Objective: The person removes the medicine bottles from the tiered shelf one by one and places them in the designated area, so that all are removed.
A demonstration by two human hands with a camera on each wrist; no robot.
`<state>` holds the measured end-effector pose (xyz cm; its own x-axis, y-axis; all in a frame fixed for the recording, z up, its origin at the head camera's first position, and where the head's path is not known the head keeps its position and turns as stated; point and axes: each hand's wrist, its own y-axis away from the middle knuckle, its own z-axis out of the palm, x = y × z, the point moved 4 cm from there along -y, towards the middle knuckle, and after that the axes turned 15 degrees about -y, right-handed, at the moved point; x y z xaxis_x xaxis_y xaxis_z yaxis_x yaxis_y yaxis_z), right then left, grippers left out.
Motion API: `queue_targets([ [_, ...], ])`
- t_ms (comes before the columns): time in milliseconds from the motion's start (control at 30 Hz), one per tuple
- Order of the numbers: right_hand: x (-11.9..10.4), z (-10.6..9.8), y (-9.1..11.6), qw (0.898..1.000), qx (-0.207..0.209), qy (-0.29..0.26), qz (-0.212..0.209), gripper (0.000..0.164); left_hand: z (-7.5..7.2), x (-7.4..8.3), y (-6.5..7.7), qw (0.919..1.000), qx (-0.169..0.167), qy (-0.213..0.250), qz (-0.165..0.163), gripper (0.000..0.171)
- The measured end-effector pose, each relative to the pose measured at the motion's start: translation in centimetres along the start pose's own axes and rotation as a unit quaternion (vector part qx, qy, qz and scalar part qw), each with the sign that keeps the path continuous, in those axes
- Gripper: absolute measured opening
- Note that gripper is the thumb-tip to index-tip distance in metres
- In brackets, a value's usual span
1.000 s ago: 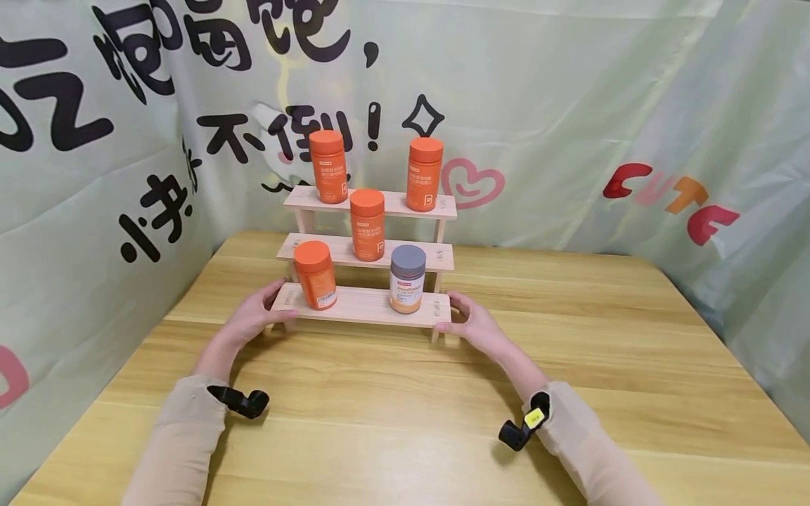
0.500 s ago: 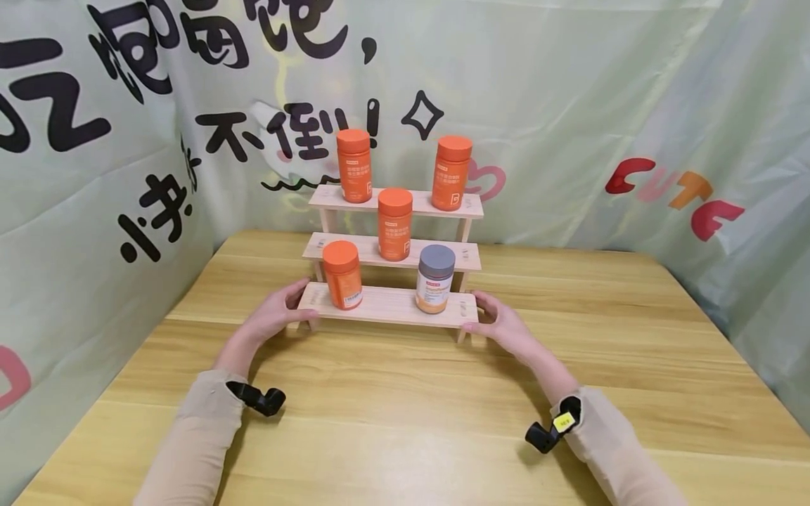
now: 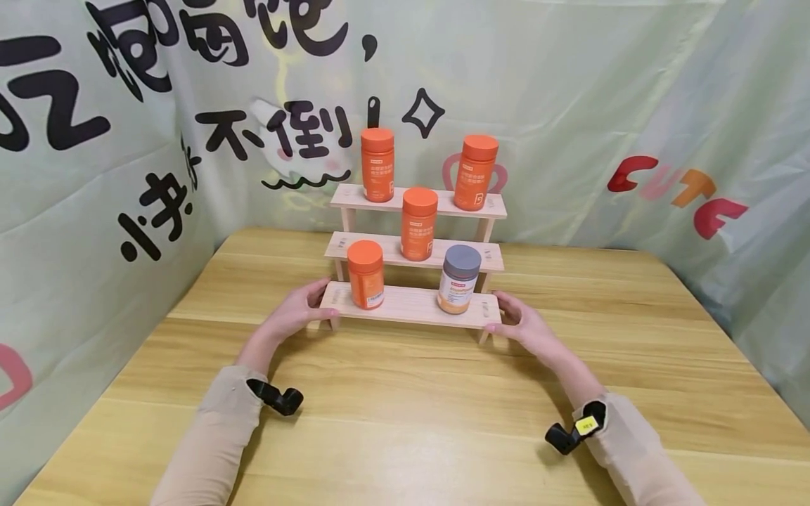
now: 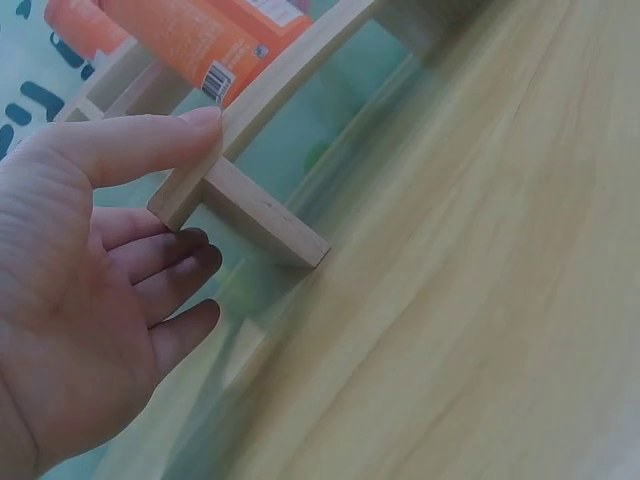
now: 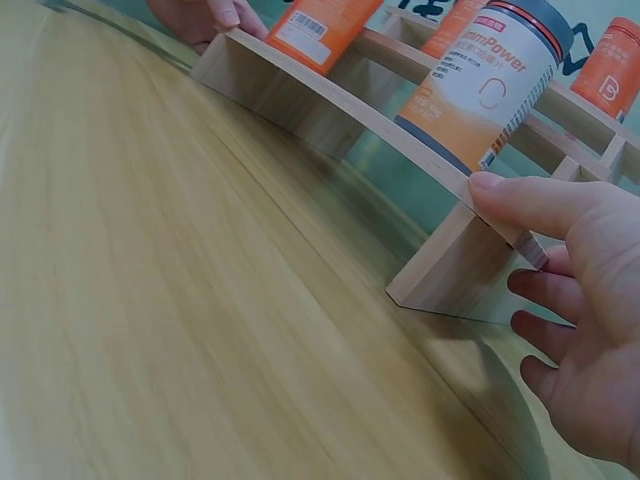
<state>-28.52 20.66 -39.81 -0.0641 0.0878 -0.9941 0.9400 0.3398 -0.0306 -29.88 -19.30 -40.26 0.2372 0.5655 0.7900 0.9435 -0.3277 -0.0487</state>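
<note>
A three-tier wooden display shelf (image 3: 405, 303) stands on the table, gripped at both ends of its lowest board. My left hand (image 3: 297, 309) pinches the left end, its thumb (image 4: 160, 143) on the front edge and fingers curled below. At the right end my right hand (image 3: 522, 323) does the same, thumb against the board's edge. On the bottom tier are an orange bottle (image 3: 365, 275) and a grey-capped bottle (image 3: 459, 280). One orange bottle (image 3: 418, 225) stands on the middle tier. The top tier bears two more, a left bottle (image 3: 377, 166) and a right bottle (image 3: 476, 173).
The wooden table (image 3: 392, 422) spreads in front of the shelf and to both sides. Behind it hangs a pale printed cloth (image 3: 557, 105), which also lines the left and right sides. A black wrist camera (image 3: 276, 398) sits on each sleeve.
Both hands have slid the shelf to the right along the table, farther in the first half second than in the second. All bottles have kept their places on it.
</note>
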Motion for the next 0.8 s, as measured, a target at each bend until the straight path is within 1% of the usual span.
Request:
queue_targets([
  [233,0.3,-0.8,0.0,1.0,-0.006,-0.005,0.001,0.078,0.4,0.5,-0.1,1.0,0.0,-0.002,0.005,0.081],
  [400,0.2,-1.1,0.3,1.0,-0.005,0.005,0.003,0.077,0.7,0.8,-0.3,1.0,-0.002,-0.001,0.007,0.081],
  [500,0.1,-1.1,0.4,1.0,-0.01,0.013,0.003,0.078,0.9,0.6,-0.3,0.9999,-0.009,0.009,0.009,0.081],
  [667,-0.2,-1.2,0.4,1.0,-0.018,0.02,0.004,0.079,0.7,0.1,-0.4,0.9998,-0.011,0.019,0.0,0.082],
  [800,-0.7,-1.7,0.5,0.999,-0.012,0.034,-0.012,0.073,0.5,0.1,-0.4,0.9996,-0.018,0.024,0.001,0.082],
])
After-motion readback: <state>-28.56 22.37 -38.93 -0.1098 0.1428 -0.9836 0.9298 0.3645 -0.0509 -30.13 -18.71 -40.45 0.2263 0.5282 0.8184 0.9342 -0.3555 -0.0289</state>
